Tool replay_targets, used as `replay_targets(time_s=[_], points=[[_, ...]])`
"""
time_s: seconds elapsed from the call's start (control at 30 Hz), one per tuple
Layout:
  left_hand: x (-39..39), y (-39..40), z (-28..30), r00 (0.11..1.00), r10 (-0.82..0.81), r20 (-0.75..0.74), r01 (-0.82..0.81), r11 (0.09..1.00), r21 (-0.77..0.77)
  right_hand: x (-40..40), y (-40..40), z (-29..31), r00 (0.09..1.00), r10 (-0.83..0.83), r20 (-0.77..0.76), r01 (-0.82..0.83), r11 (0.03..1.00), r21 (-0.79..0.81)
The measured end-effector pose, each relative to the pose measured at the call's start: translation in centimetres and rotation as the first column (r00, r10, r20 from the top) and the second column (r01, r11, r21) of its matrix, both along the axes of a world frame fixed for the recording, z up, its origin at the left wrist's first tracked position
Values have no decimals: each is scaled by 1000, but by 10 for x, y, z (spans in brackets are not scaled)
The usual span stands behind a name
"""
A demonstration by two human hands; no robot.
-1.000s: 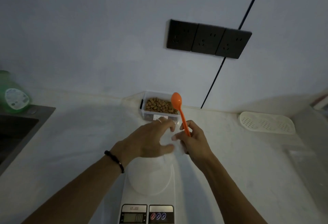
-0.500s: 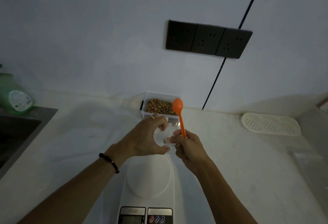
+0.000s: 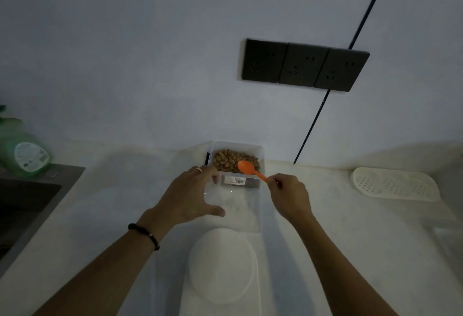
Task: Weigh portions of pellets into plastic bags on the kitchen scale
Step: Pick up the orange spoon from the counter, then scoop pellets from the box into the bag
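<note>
A: Spoon (image 3: 248, 168) down now — tipped from upright over to a flat reach, bowl right above the pellets (image 3: 234, 161) in the tub (image 3: 260, 150).

B: Right hand (image 3: 288, 198) gone right and back, away from the bag (image 3: 230, 205). Fingers curled tight, pinching the handle end. Nothing else in there.

A: And the left hand (image 3: 190, 198)?

B: Wide claw, thumb forward, fingers arched round the bag's left edge. Holding the mouth open, by the look of it. Exact contact on that clear film hard to tell in this gloom.

A: So both hands were bunched together on the bag a moment ago, and now split apart. Opening job done, probably. Scooping next.

B: Looks that way. Bag between tub and scale (image 3: 221, 268), just past the platter, not squarely on it. Empty so far, as far as can be seen.

A: Worth noting for the weighing, then. No load on the platter yet, likely no reading to trust.

B: Display cropped out at the bottom edge anyway. Cannot read a thing.

A: Risk?

B: Floppy bag, one hand on it. Mouth could sag shut before the spoon gets back. Short hop from tub to bag though, nearly touching.

A: Early days on this portion, then. First scoop not yet taken.

B: Spoon still clean, bowl bare and orange. Dip coming.
</note>
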State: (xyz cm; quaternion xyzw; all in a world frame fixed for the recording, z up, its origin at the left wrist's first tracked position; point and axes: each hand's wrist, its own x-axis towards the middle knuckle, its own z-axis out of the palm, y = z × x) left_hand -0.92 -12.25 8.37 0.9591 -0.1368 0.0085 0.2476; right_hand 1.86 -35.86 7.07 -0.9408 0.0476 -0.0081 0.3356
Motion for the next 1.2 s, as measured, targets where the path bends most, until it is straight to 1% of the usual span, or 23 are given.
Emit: replay_targets(time_s=[0.1, 0.17, 0.27, 0.43, 0.5, 0.63, 0.67, 0.73, 0.83, 0.9, 0.97, 1.07, 1.2], points=[[11, 7, -8, 1000, 22, 17, -21, 999, -24, 23, 3, 4, 998, 35, 45, -24, 975, -223], [18, 12, -14, 999, 30, 28, -29, 999, -38, 38, 9, 5, 997, 45, 60, -24, 949, -313], [30, 17, -23, 998, 24, 57, -22, 999, -43, 55, 19, 2, 998, 22, 66, 4, 927, -375], [46, 19, -34, 996, 34, 80, -27, 996, -82, 69, 32, -10, 999, -25, 23, 33, 914, -404], [51, 18, -35, 994, 53, 93, -44, 994, -97, 75, 35, -16, 1000, -24, -17, 17, 940, -341], [61, 17, -37, 993, 68, 96, -57, 992, -113, 85, 42, -22, 993, -20, -115, 4, 991, -134], [63, 17, -37, 993, 71, 96, -60, 991, -119, 86, 43, -23, 991, -20, -129, 10, 996, -83], [67, 17, -37, 991, 90, 95, -77, 988, -132, 86, 43, -24, 986, -62, -153, 71, 996, 51], [74, 15, -39, 983, 141, 119, -123, 981, -147, 84, 39, -24, 966, -139, -217, 195, 945, 263], [77, 13, -41, 977, 168, 129, -147, 976, -159, 82, 36, -24, 952, -161, -262, 250, 900, 357], [80, 12, -43, 979, 168, 115, -142, 969, -202, 79, 34, -22, 939, -174, -297, 295, 851, 435], [83, 9, -45, 991, 126, 38, -109, 947, -301, 76, 31, -19, 924, -179, -339, 341, 787, 515], [89, 6, -50, 992, 128, 2, -120, 932, -342, 72, 25, -15, 924, -174, -339, 345, 760, 551]])
